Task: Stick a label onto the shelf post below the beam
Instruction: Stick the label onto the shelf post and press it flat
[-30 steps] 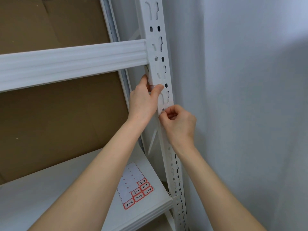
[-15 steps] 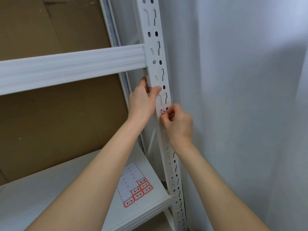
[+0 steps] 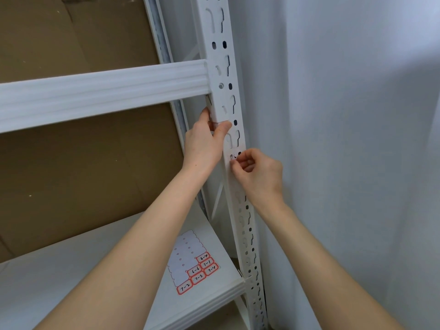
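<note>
Step in hand: label placement, mid-application.
Left hand (image 3: 206, 145): wrapped round shelf post (image 3: 222, 75) just below beam (image 3: 102, 91), thumb across the front face.
Right hand (image 3: 259, 175): lower on the post, fingertips pinching label (image 3: 234, 157) against the front face.
Next move, by judgement: flatten label onto the post face, rub down from one edge, release.
Hidden: most of the label, behind fingertips; only a sliver with red and black marks visible, writing unreadable, adhesion not determinable.
Label sheet (image 3: 194, 264): flat on shelf board (image 3: 71, 270) below.
</note>
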A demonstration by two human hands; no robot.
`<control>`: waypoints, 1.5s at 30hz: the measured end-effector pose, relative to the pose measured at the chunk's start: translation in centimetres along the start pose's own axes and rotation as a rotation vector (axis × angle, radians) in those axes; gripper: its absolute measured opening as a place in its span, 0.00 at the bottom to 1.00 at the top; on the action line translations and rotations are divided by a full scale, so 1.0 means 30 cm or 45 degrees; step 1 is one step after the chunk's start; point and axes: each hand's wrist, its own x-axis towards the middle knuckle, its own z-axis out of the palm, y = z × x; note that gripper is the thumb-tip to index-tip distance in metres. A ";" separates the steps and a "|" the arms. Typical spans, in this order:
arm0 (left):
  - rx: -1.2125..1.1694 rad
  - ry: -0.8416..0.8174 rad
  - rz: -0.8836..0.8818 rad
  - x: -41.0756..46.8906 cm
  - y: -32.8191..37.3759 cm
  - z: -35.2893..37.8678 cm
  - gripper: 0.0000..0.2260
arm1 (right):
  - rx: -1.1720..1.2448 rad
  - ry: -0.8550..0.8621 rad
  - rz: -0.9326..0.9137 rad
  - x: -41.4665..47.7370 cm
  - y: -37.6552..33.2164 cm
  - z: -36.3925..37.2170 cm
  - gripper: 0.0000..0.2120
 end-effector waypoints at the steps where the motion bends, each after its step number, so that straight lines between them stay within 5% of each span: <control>1: 0.001 -0.001 -0.003 -0.001 0.001 0.000 0.14 | -0.026 -0.002 -0.026 -0.001 -0.003 0.003 0.04; 11: 0.014 0.016 -0.019 0.000 0.005 -0.005 0.14 | -0.218 0.014 -0.211 -0.004 -0.008 0.021 0.02; 19: 0.050 0.001 -0.021 -0.004 0.012 -0.007 0.16 | 0.140 -0.066 -0.058 -0.019 0.020 0.001 0.04; 26: 0.073 0.000 -0.016 -0.004 0.011 -0.006 0.15 | -0.051 0.077 -0.302 -0.012 0.035 0.024 0.02; 45: 0.098 -0.001 -0.003 -0.003 0.009 -0.007 0.14 | -0.027 -0.061 -0.115 0.001 0.032 0.030 0.04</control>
